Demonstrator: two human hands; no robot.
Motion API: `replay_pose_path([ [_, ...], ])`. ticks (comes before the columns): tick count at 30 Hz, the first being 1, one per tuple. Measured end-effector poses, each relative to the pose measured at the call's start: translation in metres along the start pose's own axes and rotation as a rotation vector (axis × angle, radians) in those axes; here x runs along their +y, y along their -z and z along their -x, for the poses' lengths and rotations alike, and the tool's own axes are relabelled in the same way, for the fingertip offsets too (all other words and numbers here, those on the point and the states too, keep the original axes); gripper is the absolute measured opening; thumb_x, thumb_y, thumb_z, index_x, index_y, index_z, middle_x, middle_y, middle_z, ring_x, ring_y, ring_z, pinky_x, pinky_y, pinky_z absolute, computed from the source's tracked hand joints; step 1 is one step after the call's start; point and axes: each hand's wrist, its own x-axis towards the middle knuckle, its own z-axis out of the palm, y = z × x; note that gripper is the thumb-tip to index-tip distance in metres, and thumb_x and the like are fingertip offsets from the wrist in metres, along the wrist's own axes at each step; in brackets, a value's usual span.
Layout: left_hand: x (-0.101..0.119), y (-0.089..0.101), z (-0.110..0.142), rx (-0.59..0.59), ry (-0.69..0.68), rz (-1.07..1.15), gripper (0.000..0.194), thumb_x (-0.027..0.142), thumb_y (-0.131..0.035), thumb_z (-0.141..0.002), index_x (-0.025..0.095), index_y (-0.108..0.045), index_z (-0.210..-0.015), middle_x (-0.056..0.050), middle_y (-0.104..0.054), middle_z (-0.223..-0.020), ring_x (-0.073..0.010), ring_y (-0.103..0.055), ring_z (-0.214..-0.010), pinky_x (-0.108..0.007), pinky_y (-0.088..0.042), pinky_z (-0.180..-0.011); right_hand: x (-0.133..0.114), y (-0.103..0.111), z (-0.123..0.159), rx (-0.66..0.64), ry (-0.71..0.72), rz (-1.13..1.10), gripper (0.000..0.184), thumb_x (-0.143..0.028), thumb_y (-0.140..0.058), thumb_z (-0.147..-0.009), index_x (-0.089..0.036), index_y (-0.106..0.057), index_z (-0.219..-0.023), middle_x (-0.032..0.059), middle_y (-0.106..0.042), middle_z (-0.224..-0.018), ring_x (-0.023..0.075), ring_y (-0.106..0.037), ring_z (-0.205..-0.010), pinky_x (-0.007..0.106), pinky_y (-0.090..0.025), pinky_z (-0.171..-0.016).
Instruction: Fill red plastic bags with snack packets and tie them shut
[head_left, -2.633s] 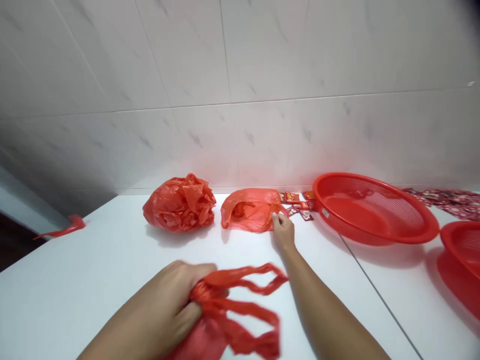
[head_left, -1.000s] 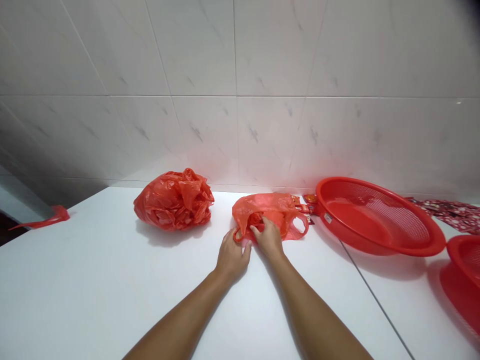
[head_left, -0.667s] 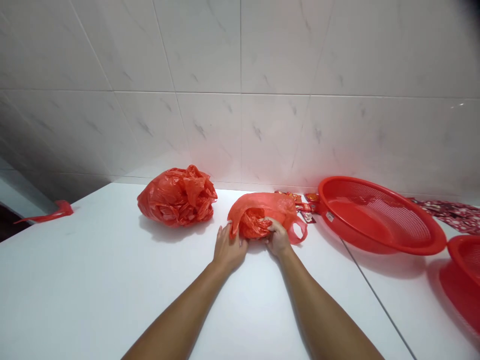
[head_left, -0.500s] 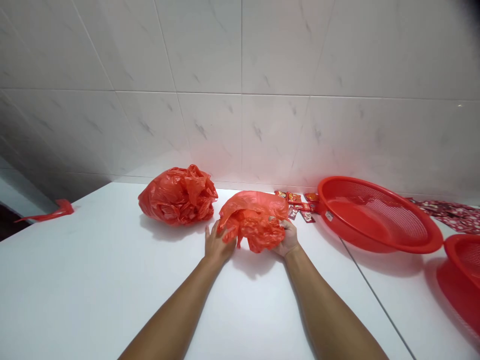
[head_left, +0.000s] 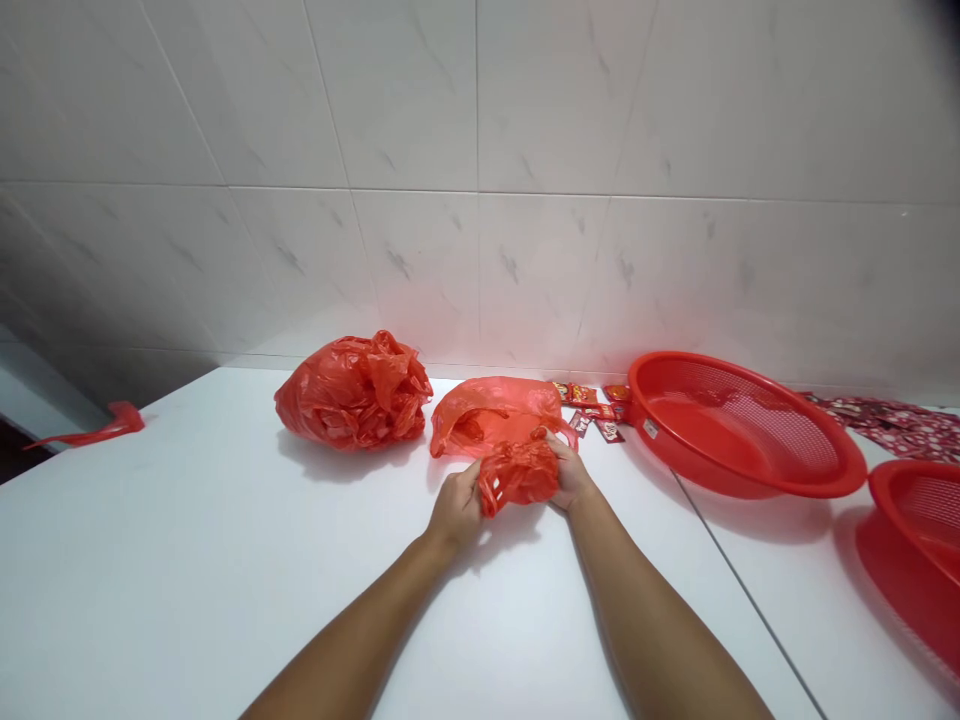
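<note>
A crumpled bunch of thin red plastic bag (head_left: 521, 476) is held just above the white table, between my two hands. My left hand (head_left: 459, 505) is closed on its left edge, where small holes or loops show. On the other side, my right hand (head_left: 571, 472) grips the right edge, fingers partly hidden by the plastic. Directly behind lies a paler, puffed red plastic bag (head_left: 496, 397), its opening towards me. Whether it joins the bunch in my hands, I cannot tell. Small red snack packets (head_left: 583, 396) lie to its right.
Left of my hands sits a full red plastic bag (head_left: 337, 395). At the right, a large red colander (head_left: 750, 482) and a second red basket (head_left: 911, 520) stand near a patterned cloth (head_left: 892, 422). A red plastic scrap (head_left: 112, 425) lies at the table's left edge. A tiled wall closes the back.
The crumpled plastic has come forward, towards me, off the puffed bag. My left hand has moved right and closed on its edge; my right hand keeps its grip.
</note>
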Motion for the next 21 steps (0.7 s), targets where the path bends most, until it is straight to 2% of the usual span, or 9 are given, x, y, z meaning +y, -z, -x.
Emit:
replay_pose_path([
  [2, -0.005, -0.007, 0.000, -0.023, -0.011, 0.150, 0.059, 0.064, -0.040, -0.102, 0.019, -0.075, -0.087, -0.007, -0.069, -0.074, -0.0219, -0.059, -0.067, -0.036, -0.049, -0.068, 0.003, 0.000, -0.002, 0.037, 0.033, 0.034, 0.028, -0.040, -0.071, -0.074, -0.023, -0.061, -0.094, 0.0039, -0.073, -0.090, 0.0216, -0.069, -0.076, 0.035, -0.058, -0.071],
  [5, -0.008, -0.011, -0.005, -0.042, 0.006, 0.259, 0.071, 0.072, -0.031, -0.102, 0.017, -0.075, -0.106, -0.012, -0.074, -0.088, -0.0246, -0.065, -0.075, -0.039, -0.054, -0.071, 0.009, 0.001, -0.008, 0.110, 0.111, 0.121, 0.030, -0.044, -0.068, -0.077, -0.023, -0.062, -0.097, 0.0043, -0.073, -0.097, 0.0213, -0.068, -0.083, 0.033, -0.055, -0.075],
  [8, -0.006, -0.009, -0.011, -0.093, 0.079, 0.391, 0.064, 0.071, -0.058, -0.094, 0.017, -0.071, -0.126, -0.012, -0.076, -0.097, -0.0254, -0.070, -0.082, -0.038, -0.057, -0.076, 0.013, 0.001, -0.012, 0.159, 0.174, 0.231, 0.038, -0.049, -0.069, -0.082, -0.022, -0.066, -0.109, 0.0044, -0.072, -0.101, 0.0199, -0.065, -0.085, 0.031, -0.052, -0.076],
  [11, -0.003, -0.009, -0.015, -0.081, 0.167, 0.455, 0.048, 0.053, -0.087, -0.074, 0.016, -0.076, -0.103, -0.010, -0.077, -0.091, -0.0254, -0.072, -0.084, -0.038, -0.059, -0.080, 0.011, -0.002, -0.011, 0.187, 0.205, 0.344, 0.051, -0.049, -0.074, -0.083, -0.021, -0.065, -0.124, 0.0027, -0.069, -0.097, 0.0155, -0.056, -0.070, 0.029, -0.047, -0.067],
  [13, -0.002, -0.009, -0.017, -0.010, 0.187, 0.449, 0.038, 0.045, -0.091, -0.069, 0.016, -0.074, -0.086, -0.009, -0.076, -0.085, -0.0245, -0.071, -0.079, -0.037, -0.059, -0.076, 0.007, -0.005, -0.006, 0.243, 0.281, 0.486, 0.051, -0.049, -0.072, -0.086, -0.020, -0.063, -0.128, 0.0040, -0.067, -0.102, 0.0130, -0.050, -0.063, 0.029, -0.046, -0.064],
  [15, -0.003, -0.009, -0.018, 0.089, 0.201, 0.443, 0.035, 0.043, -0.089, -0.070, 0.016, -0.074, -0.086, -0.009, -0.076, -0.083, -0.0242, -0.071, -0.077, -0.035, -0.058, -0.071, -0.001, -0.009, 0.001, 0.288, 0.444, 0.649, 0.043, -0.047, -0.062, -0.093, -0.020, -0.064, -0.126, 0.0079, -0.066, -0.112, 0.0146, -0.053, -0.069, 0.032, -0.050, -0.069],
  [18, -0.005, -0.009, -0.020, 0.238, 0.230, 0.449, 0.037, 0.043, -0.084, -0.075, 0.016, -0.074, -0.098, -0.007, -0.077, -0.083, -0.0237, -0.071, -0.078, -0.034, -0.058, -0.069, -0.009, -0.019, 0.013, 0.139, 0.687, 0.830, 0.044, -0.042, -0.063, -0.090, -0.023, -0.067, -0.129, 0.0133, -0.058, -0.135, 0.0260, -0.062, -0.108, 0.042, -0.054, -0.091],
  [20, -0.009, -0.009, -0.022, 0.300, 0.251, 0.452, 0.037, 0.041, -0.084, -0.072, 0.016, -0.073, -0.098, -0.004, -0.075, -0.078, -0.0209, -0.069, -0.072, -0.031, -0.056, -0.065, -0.009, -0.027, 0.017, -0.063, 0.737, 0.932, 0.053, -0.038, -0.072, -0.081, -0.026, -0.068, -0.133, 0.0130, -0.048, -0.151, 0.0324, -0.053, -0.133, 0.047, -0.050, -0.105],
  [21, -0.012, -0.008, -0.023, 0.323, 0.262, 0.451, 0.036, 0.040, -0.085, -0.071, 0.017, -0.072, -0.095, -0.003, -0.073, -0.074, -0.0192, -0.067, -0.068, -0.029, -0.054, -0.063, -0.007, -0.031, 0.018, -0.132, 0.735, 0.956, 0.050, -0.036, -0.074, -0.080, -0.027, -0.070, -0.129, 0.0121, -0.047, -0.153, 0.0330, -0.050, -0.138, 0.048, -0.048, -0.109],
])
